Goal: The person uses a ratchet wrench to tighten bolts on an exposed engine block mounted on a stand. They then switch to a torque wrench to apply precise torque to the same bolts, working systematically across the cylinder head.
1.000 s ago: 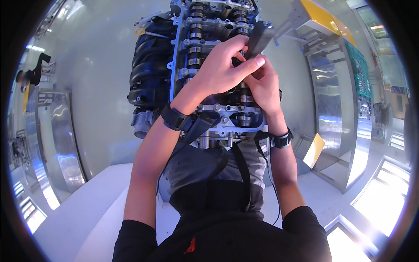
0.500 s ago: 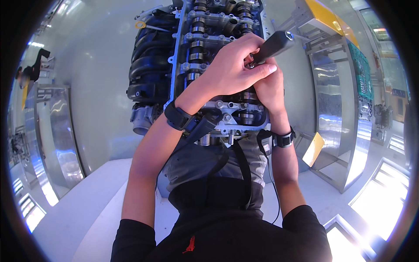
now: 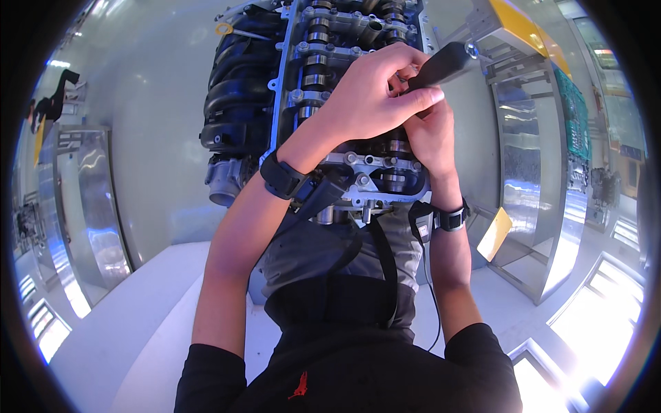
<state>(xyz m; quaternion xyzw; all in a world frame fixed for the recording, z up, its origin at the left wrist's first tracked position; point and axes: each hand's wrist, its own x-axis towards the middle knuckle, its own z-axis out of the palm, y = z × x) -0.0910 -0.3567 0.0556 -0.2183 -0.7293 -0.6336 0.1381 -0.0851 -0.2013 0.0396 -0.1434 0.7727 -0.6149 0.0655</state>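
Note:
An engine cylinder head (image 3: 344, 41) with exposed camshafts stands in front of me, a black intake manifold (image 3: 237, 89) on its left side. My left hand (image 3: 368, 96) reaches across it and closes around the black handle of a tool (image 3: 441, 65). My right hand (image 3: 427, 134) sits just below, fingers curled against the same tool where it meets the engine. The tool's tip is hidden by both hands. Each wrist wears a black band.
A metal frame rack (image 3: 530, 158) with yellow parts stands to the right of the engine. Shiny metal cabinets (image 3: 89, 199) line the left. The white floor (image 3: 124, 323) lies below. A black strap and cable hang on my chest.
The tool's handle has swung from pointing up-right to lying flatter and lower. Both hands stayed on it, and the view moved slightly closer to the engine.

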